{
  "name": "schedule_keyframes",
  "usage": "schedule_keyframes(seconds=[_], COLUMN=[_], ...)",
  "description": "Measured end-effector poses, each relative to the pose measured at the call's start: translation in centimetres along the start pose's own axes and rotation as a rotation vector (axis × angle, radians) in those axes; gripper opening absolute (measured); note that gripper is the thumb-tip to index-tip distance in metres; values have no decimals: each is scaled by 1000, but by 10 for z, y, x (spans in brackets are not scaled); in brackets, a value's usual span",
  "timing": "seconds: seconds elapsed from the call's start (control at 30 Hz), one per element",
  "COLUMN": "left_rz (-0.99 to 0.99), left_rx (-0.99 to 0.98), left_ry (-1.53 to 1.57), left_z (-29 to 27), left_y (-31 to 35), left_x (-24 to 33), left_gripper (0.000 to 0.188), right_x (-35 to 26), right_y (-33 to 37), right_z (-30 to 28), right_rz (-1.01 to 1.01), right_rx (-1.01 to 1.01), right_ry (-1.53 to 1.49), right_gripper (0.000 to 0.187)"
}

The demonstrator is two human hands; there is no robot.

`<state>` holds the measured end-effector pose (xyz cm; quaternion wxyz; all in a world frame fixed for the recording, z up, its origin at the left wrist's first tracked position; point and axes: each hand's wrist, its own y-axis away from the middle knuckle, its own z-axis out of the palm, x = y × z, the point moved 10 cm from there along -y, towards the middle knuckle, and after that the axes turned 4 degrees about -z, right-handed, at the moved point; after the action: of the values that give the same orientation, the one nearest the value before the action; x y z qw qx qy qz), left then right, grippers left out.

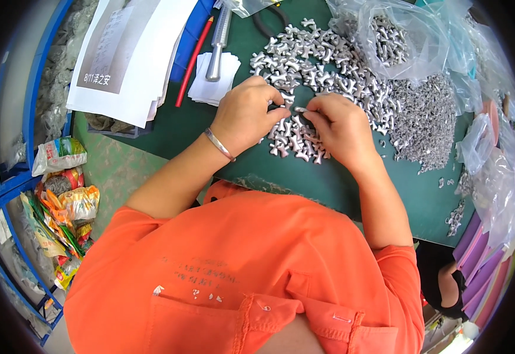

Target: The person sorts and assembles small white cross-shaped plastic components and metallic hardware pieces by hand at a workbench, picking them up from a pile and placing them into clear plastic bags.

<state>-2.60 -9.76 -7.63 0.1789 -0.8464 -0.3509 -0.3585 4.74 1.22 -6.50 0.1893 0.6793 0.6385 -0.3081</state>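
Observation:
Silver bone-shaped metal pieces (334,53) lie in a broad loose heap on the green tabletop (257,170). A smaller cluster of the same pieces (293,140) sits between and just below my hands. My left hand (247,112), with a metal bangle at the wrist, is closed at the cluster's left side, thumb and forefinger together; whatever is between them is too small to make out. Facing it, my right hand (344,125) pinches one bone-shaped metal piece (300,110) between thumb and fingers. The two hands are a short gap apart.
Small silver clasps (425,124) are heaped at the right, beside clear plastic bags (407,35). Papers (124,53), a red pencil (195,62) and a metal-handled tool (217,47) on white slips lie at the left. Blue shelving (33,88) stands beyond the left edge.

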Motion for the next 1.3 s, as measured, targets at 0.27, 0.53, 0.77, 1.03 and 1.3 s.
schedule_keyframes(seconds=[0.27, 0.53, 0.77, 1.03, 1.3], left_rz=[-339, -275, 251, 256, -474], left_rx=[-288, -25, 25, 94, -133], left_ry=[1516, 727, -129, 4, 1753], left_z=[7, -31, -15, -21, -12], left_y=[11, 0, -4, 1, 19], left_x=[-26, -30, 7, 10, -36], left_gripper=[12, 6, 19, 10, 15], right_x=[24, -24, 11, -25, -32], right_y=[11, -20, 5, -31, -25], right_z=[-1, 18, 5, 1, 17], right_rz=[356, -108, 266, -150, -220], right_rx=[-17, -58, -203, -4, 58], right_ry=[-1361, 302, -1123, -66, 239], right_gripper=[7, 12, 12, 13, 9])
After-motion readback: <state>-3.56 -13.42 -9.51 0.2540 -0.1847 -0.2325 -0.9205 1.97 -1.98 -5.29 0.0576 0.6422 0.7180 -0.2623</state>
